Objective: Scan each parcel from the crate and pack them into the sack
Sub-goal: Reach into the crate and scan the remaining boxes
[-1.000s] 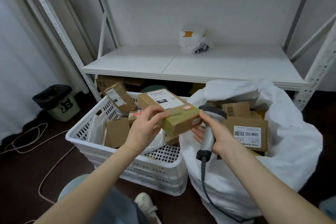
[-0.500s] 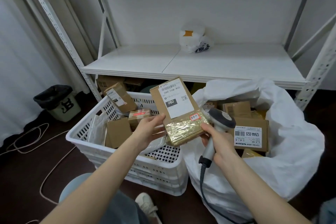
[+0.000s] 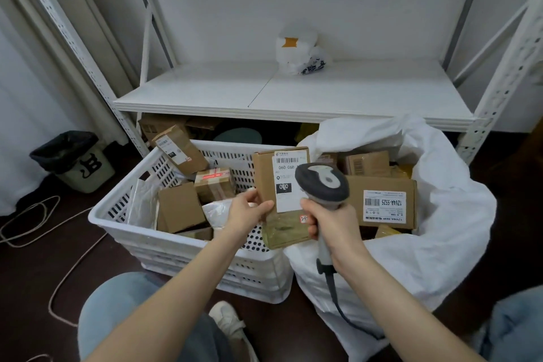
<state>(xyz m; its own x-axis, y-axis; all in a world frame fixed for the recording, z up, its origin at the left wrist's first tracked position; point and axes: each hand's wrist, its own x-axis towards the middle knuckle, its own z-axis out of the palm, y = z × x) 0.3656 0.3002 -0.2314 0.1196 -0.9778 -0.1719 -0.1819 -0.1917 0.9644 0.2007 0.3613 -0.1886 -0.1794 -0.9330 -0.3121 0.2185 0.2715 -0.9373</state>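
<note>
My left hand (image 3: 246,211) grips a brown cardboard parcel (image 3: 266,176) by its lower left edge, holding it upright with its white barcode label facing me. My right hand (image 3: 332,222) grips the handle of a grey barcode scanner (image 3: 322,185), whose head sits in front of the label's right side. The white plastic crate (image 3: 182,247) on the left holds several brown parcels and plastic bags. The white sack (image 3: 449,214) on the right holds several cardboard parcels, the nearest a labelled box (image 3: 382,203).
A white metal shelf (image 3: 264,94) runs behind the crate and sack, with a white plastic bag (image 3: 299,56) on it. A bin with a black liner (image 3: 73,161) stands at the left. Cables (image 3: 44,214) lie on the dark floor. My knees and a shoe show below.
The parcel has been turned upright so its label faces me squarely. My right hand has raised the scanner in front of the label.
</note>
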